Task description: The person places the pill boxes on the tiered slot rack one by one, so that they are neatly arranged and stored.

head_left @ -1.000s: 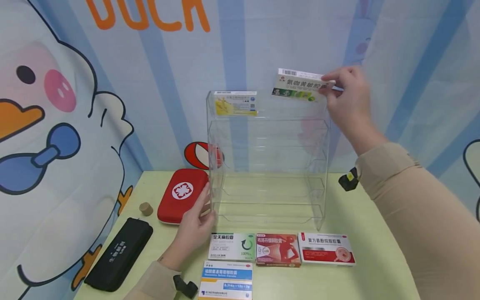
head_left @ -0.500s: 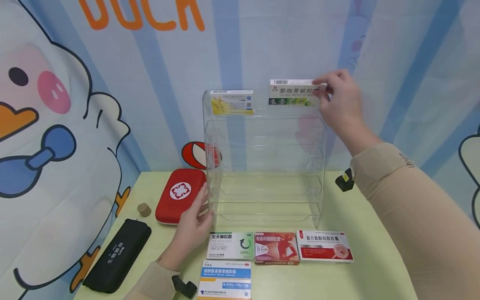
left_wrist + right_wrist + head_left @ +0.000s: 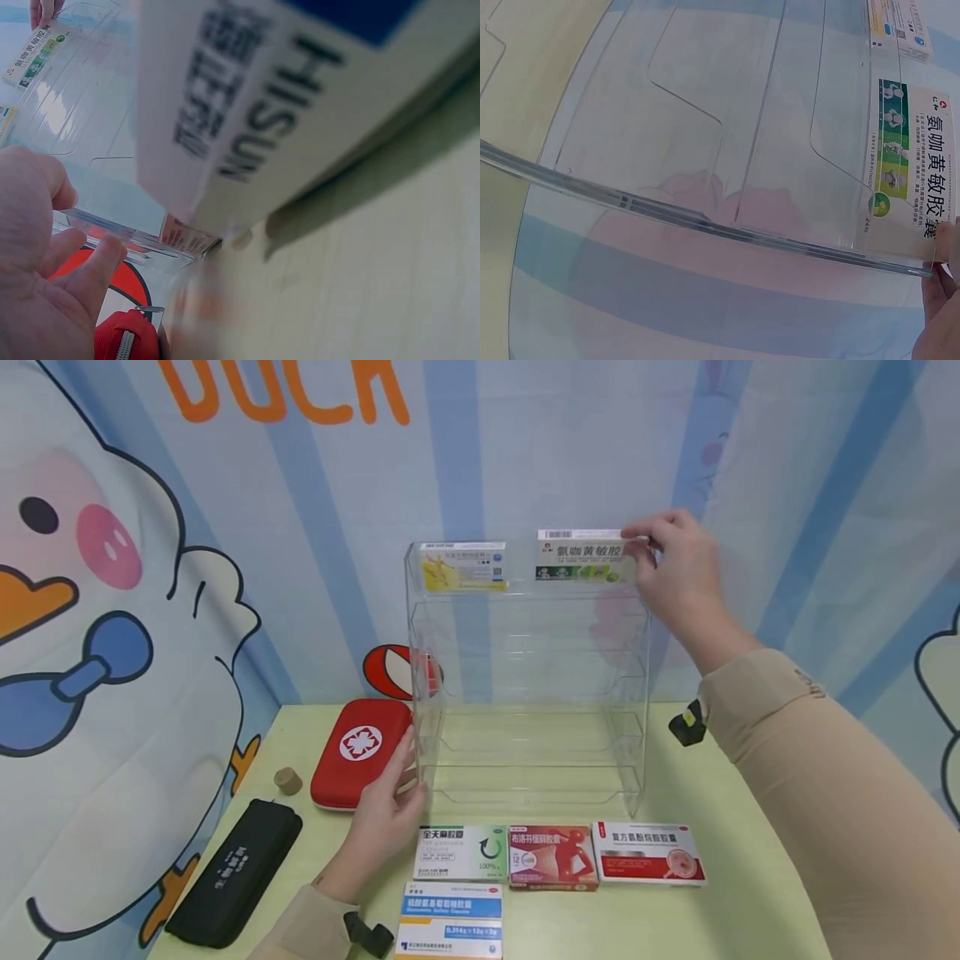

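Observation:
A clear tiered rack [image 3: 528,739] stands upright on the table. Its top tier bears a yellow-and-white box [image 3: 464,568] at the left. At that tier's right side, my right hand [image 3: 678,564] pinches the right end of a white-and-green box [image 3: 577,558]. In the right wrist view that box [image 3: 915,161] lies behind the clear front panel, at least in part, with the fingers of my right hand [image 3: 941,300] at its end. My left hand [image 3: 386,810] holds the rack's lower left side; in the left wrist view the thumb and fingers of my left hand [image 3: 49,255] are bent around that side's edge.
In front of the rack lie a green-and-white box [image 3: 461,853], a red box [image 3: 553,858], a white-and-red box [image 3: 649,853] and a blue-and-white box [image 3: 450,922]. To the left are a red case [image 3: 360,760], a small cork-coloured piece [image 3: 288,781] and a black pouch [image 3: 236,872].
The white-and-green box has moved down and slightly left in my right hand, from tilted to level, against the rack's top tier. My left hand has stayed on the rack's side.

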`<state>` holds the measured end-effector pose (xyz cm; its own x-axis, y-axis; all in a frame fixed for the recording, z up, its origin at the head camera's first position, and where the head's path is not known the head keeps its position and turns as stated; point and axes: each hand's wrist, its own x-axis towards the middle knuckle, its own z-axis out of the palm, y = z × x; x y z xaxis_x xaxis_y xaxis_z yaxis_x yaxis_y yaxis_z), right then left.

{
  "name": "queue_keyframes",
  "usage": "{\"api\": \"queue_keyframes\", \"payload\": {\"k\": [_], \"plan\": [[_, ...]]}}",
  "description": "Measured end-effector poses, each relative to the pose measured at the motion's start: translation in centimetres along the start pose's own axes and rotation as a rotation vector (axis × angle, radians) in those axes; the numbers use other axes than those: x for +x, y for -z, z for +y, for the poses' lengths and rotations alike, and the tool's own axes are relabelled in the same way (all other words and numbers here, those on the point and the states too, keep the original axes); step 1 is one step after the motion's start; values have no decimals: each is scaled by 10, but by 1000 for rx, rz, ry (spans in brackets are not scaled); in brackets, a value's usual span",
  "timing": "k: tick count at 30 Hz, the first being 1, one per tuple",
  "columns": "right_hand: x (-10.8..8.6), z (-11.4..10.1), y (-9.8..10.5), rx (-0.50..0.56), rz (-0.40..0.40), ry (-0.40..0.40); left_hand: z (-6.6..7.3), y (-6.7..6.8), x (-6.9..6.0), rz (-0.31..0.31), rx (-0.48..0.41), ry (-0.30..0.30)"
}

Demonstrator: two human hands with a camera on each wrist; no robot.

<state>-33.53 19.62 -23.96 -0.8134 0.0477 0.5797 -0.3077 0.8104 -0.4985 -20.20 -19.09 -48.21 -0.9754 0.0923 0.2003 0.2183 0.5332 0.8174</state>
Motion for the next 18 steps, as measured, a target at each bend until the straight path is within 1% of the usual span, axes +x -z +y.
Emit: {"api": "queue_keyframes", "payload": {"k": [6, 11, 15, 18], "plan": [[-1, 0, -2, 18, 5, 16, -2, 0, -2, 6, 8, 3], [-4, 0, -1, 38, 9, 15, -1, 0, -2, 1, 5, 7], [-7, 3, -2, 82, 53, 28, 0, -1, 0, 7, 4, -4], [-13, 6, -5, 128, 113, 48, 0, -1, 1, 10, 6, -10]]}}
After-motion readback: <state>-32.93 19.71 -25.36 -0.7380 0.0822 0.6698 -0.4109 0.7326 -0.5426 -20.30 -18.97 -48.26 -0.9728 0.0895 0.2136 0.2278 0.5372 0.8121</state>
